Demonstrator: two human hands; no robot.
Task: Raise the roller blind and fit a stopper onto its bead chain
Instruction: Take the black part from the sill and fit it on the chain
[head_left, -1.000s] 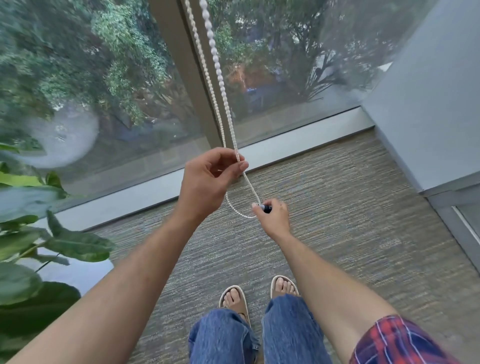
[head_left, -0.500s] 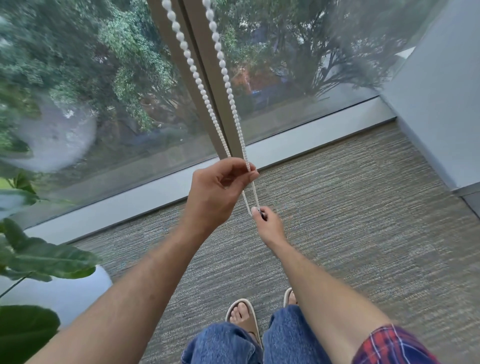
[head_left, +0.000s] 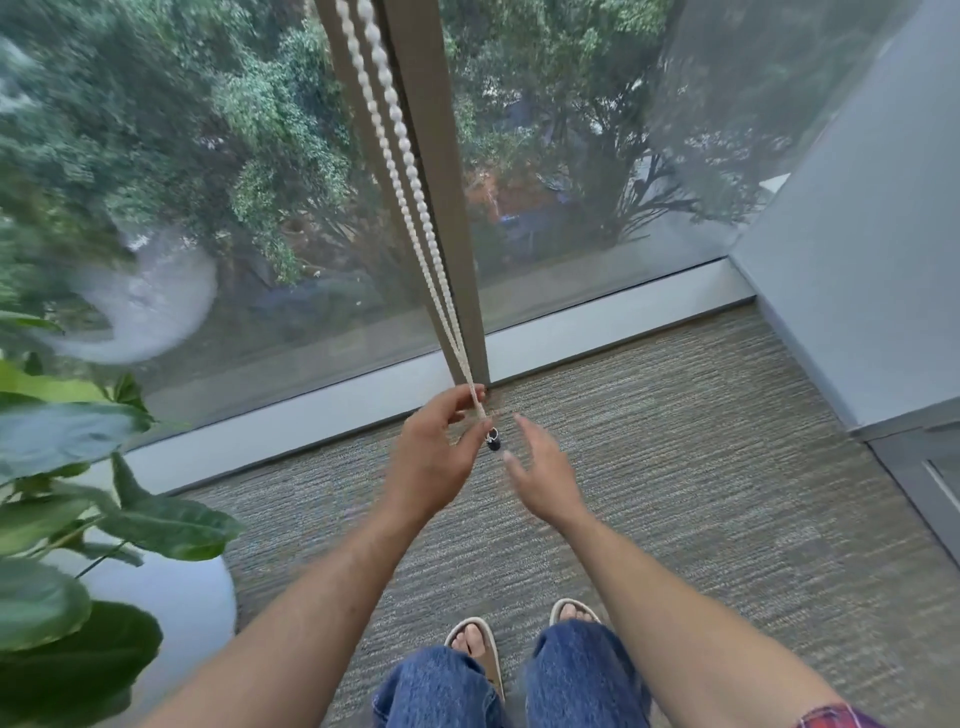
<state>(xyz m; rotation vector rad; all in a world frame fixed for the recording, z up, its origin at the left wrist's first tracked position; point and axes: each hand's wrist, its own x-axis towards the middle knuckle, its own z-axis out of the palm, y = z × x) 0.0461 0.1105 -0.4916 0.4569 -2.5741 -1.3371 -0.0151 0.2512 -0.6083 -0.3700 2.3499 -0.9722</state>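
In the middle of the frame my left hand (head_left: 434, 457) pinches the bead chain (head_left: 410, 171) between thumb and fingers, near its lower end. The two white strands run up along the window frame (head_left: 441, 208) to the top edge. The small dark stopper (head_left: 492, 439) hangs on the chain just below my fingers. My right hand (head_left: 543, 475) is beside it, fingers spread and relaxed, holding nothing.
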